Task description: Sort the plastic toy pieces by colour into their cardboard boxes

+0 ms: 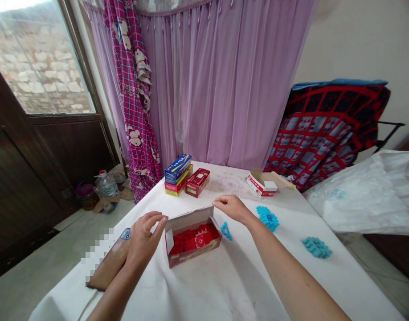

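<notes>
An open red cardboard box [193,252] filled with red plastic pieces [194,239] sits on the white-covered table [224,285] in front of me. My left hand [145,236] hovers at the box's left end, fingers curled toward its end flap, holding nothing that I can see. My right hand [230,207] is at the box's back right corner, fingers pinched by the upright lid flap [191,217]. A small blue piece [226,230] lies just right of the box.
Blue plastic pieces lie to the right [267,218] and further right [316,247]. Stacked boxes [177,173] and a red box [197,182] stand at the back, an opened white-red box [263,183] beside them. A brown envelope [107,265] lies left. Purple curtains hang behind.
</notes>
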A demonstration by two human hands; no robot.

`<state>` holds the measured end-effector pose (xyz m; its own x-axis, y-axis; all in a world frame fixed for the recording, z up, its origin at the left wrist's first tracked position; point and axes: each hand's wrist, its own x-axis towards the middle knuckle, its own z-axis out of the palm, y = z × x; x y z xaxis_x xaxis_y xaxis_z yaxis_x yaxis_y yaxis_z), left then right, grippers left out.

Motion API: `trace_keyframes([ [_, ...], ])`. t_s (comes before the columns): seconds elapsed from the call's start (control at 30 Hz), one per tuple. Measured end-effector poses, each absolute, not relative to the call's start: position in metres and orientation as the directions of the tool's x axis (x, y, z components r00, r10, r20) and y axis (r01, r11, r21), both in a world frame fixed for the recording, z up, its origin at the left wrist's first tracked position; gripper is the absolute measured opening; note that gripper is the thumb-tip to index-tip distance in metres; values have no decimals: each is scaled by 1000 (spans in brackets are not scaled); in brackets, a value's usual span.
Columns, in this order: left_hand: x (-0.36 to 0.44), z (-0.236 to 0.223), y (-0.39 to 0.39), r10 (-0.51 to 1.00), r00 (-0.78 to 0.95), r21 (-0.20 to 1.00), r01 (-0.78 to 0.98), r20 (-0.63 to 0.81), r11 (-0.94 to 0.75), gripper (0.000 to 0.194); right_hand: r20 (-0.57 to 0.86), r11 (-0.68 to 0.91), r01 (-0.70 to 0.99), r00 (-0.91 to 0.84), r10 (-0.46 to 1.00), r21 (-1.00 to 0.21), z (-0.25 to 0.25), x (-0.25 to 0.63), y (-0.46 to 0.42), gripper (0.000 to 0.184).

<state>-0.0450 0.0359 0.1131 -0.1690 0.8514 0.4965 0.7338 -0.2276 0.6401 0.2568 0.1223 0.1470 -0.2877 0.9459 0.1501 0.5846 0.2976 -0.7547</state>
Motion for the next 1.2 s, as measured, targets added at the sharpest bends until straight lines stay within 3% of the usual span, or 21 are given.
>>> trace_keyframes([
  [0.23, -32, 103, -1, 803, -82, 509, 810, 590, -291, 27, 144, 283, 578, -274, 951, -766, 137, 269, 81, 24],
  [0.4, -31, 86, -8, 770, -17, 402, 861, 638, -313, 27, 251, 429, 573, -365, 897, -699, 123, 272, 75, 17],
  [0.63, -34, 74, -8, 801, 19, 368, 882, 599, -296, 25, 304, 536, 530, -464, 832, -657, 101, 276, 76, 22],
  [0.9, -40, 71, 3, 806, 55, 346, 884, 590, -314, 30, 487, 721, 523, -531, 693, -455, 83, 277, 79, 28],
  [1.2, -43, 89, 11, 835, 96, 325, 892, 542, -313, 28, 553, 745, 541, -509, 660, -391, 74, 274, 68, 27],
])
